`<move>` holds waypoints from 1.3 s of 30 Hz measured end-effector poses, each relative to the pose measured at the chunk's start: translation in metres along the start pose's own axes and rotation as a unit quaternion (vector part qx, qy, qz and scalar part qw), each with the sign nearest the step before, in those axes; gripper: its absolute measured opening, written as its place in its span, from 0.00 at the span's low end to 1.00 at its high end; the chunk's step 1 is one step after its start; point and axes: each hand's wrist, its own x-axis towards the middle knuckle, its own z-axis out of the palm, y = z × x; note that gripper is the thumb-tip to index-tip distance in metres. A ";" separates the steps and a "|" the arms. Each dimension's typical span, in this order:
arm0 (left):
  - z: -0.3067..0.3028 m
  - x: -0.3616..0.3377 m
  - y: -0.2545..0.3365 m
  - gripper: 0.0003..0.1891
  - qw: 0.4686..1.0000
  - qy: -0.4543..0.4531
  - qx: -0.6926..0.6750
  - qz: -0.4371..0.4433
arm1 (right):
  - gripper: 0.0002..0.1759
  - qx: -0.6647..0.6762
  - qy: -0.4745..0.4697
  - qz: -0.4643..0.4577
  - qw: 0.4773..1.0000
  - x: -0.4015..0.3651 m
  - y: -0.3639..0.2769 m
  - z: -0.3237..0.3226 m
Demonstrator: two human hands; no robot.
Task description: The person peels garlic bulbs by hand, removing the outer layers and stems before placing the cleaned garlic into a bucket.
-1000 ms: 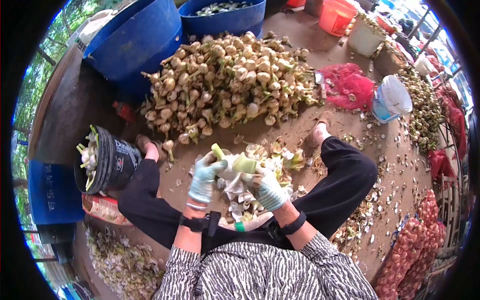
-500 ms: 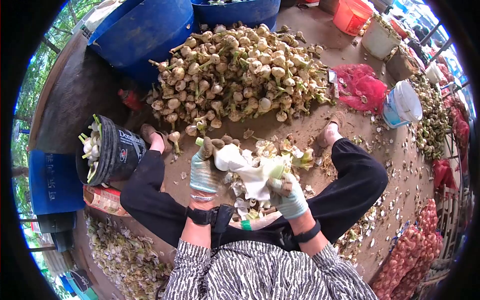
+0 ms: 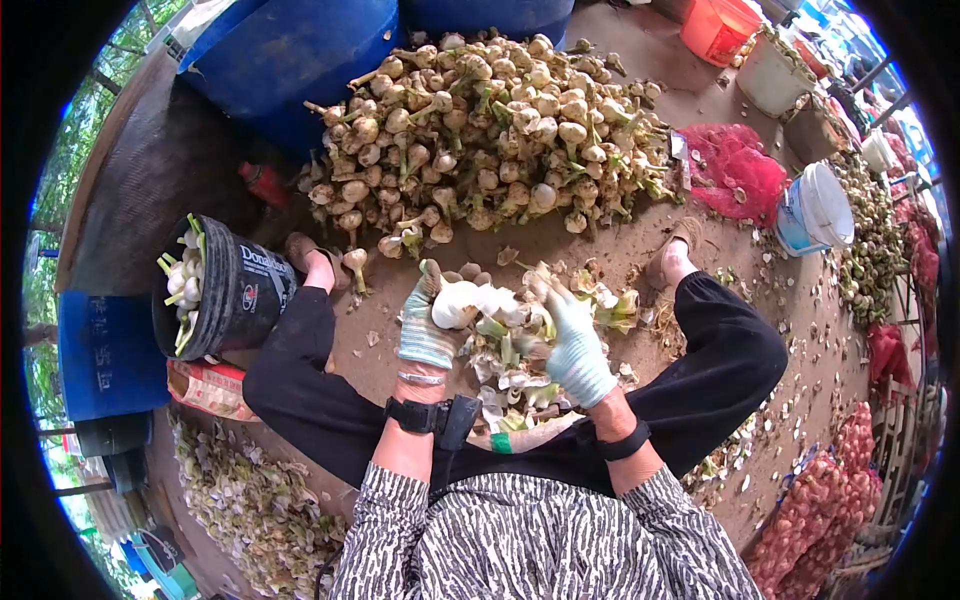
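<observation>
My left hand (image 3: pixel 428 318), in a striped glove with dark, soiled fingers, is closed around a white garlic bulb (image 3: pixel 457 304). To its right is my right hand (image 3: pixel 574 345), gloved too, with the fingers stretched out and the thumb apart; its fingertips are somewhat blurred. No garlic shows in that hand. Between and below the hands lie loose garlic skins (image 3: pixel 520 385) on the ground. Beyond them rises a large heap of unpeeled garlic bulbs (image 3: pixel 490 140), stems still on many.
At left, a black bucket (image 3: pixel 225 320) holds cleaned garlic with green stems. Large blue tubs (image 3: pixel 290 70) stand behind the heap. On the right are a red mesh bag (image 3: pixel 735 175), a white-blue bucket (image 3: pixel 815 210) and filled net sacks (image 3: pixel 820 510). Peelings (image 3: pixel 250 510) pile up at lower left.
My right hand has let go of the pale skin it was pulling from the garlic bulb, and its fingers have spread. More of the bulb's white surface shows in my left hand.
</observation>
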 end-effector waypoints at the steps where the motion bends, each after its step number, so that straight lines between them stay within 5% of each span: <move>1: -0.002 0.003 -0.003 0.18 1.000 0.000 0.000 -0.003 | 0.41 0.032 0.008 -0.019 0.999 0.008 -0.014 -0.001; 3: -0.008 0.005 -0.008 0.18 0.999 0.015 0.048 -0.011 | 0.34 0.027 0.063 -0.046 0.997 0.018 -0.026 0.007; 5: -0.020 0.008 -0.001 0.18 0.997 0.026 0.067 -0.042 | 0.24 0.095 -0.005 -0.029 0.995 0.023 -0.020 0.019; 6: -0.025 0.012 0.001 0.18 0.996 0.036 0.081 -0.001 | 0.14 0.055 0.016 0.023 0.998 0.019 -0.020 0.023; 7: -0.025 0.014 0.004 0.17 0.994 0.045 0.095 0.042 | 0.14 0.056 0.016 0.023 0.998 0.012 -0.030 0.018; 9: -0.043 0.027 0.024 0.19 0.998 0.051 0.003 0.034 | 0.11 0.326 -0.101 0.123 0.932 -0.009 -0.057 0.003; 11: -0.043 0.027 0.034 0.20 0.996 0.082 0.024 0.033 | 0.09 0.270 -0.173 0.004 0.947 -0.022 -0.066 -0.003; 12: -0.042 0.027 0.035 0.23 0.997 0.072 0.022 0.020 | 0.10 0.288 -0.207 0.059 0.933 -0.019 -0.061 -0.002; 13: -0.040 0.029 0.030 0.23 0.997 0.070 0.023 0.016 | 0.12 0.131 -0.193 -0.015 0.972 -0.017 -0.024 0.018; 15: -0.037 0.031 0.020 0.26 0.998 0.049 -0.037 0.006 | 0.20 -0.209 -0.214 0.045 0.953 -0.006 -0.012 0.020; 17: -0.040 0.029 0.013 0.25 0.998 0.056 -0.022 -0.009 | 0.28 -0.178 -0.154 0.077 0.969 0.002 -0.001 0.032; 19: -0.048 0.031 0.003 0.23 0.995 0.095 0.000 -0.026 | 0.33 -0.059 0.023 -0.002 0.998 0.014 0.004 0.041; 21: -0.061 0.041 -0.005 0.24 0.996 0.085 0.011 -0.027 | 0.24 -0.053 0.076 -0.002 0.996 0.024 0.001 0.049; 24: -0.079 0.052 0.000 0.24 0.998 0.066 -0.007 -0.019 | 0.04 0.197 -0.065 0.105 0.973 0.024 -0.015 0.047; 25: -0.083 0.053 0.005 0.24 0.997 0.059 -0.039 -0.015 | 0.04 0.218 -0.098 -0.010 0.971 0.015 -0.024 0.046; 26: -0.051 0.038 0.008 0.23 0.997 0.021 -0.052 -0.046 | 0.04 0.197 -0.149 0.001 0.969 0.004 -0.034 0.041; 27: -0.061 0.046 0.011 0.25 0.998 0.044 0.021 0.027 | 0.04 0.174 -0.198 0.010 0.965 -0.004 -0.040 0.037; 28: -0.071 0.054 0.019 0.26 0.999 0.030 -0.012 -0.017 | 0.05 0.292 -0.229 0.129 0.920 -0.005 -0.038 0.035; 29: -0.071 0.058 0.025 0.27 0.997 0.015 -0.044 -0.062 | 0.09 0.260 -0.175 0.121 0.942 -0.004 -0.021 0.041; 31: -0.066 0.055 0.018 0.27 0.998 0.040 -0.040 -0.041 | 0.13 -0.086 -0.138 0.031 0.986 0.002 0.003 0.039; 32: -0.061 0.050 0.014 0.27 0.997 0.064 -0.036 -0.018 | 0.16 -0.018 -0.160 0.144 0.976 0.007 0.007 0.038; 33: -0.065 0.046 0.022 0.28 0.978 -0.057 -0.092 -0.178 | 0.16 0.065 -0.163 0.251 0.952 0.011 0.010 0.034; 37: -0.075 0.040 -0.005 0.27 0.982 0.189 0.011 -0.028 | 0.14 -0.028 -0.138 0.291 0.946 0.020 0.083 0.061; 39: -0.100 0.038 0.002 0.26 0.977 0.119 -0.016 -0.175 | 0.19 -0.170 -0.099 0.312 0.930 0.032 0.135 0.072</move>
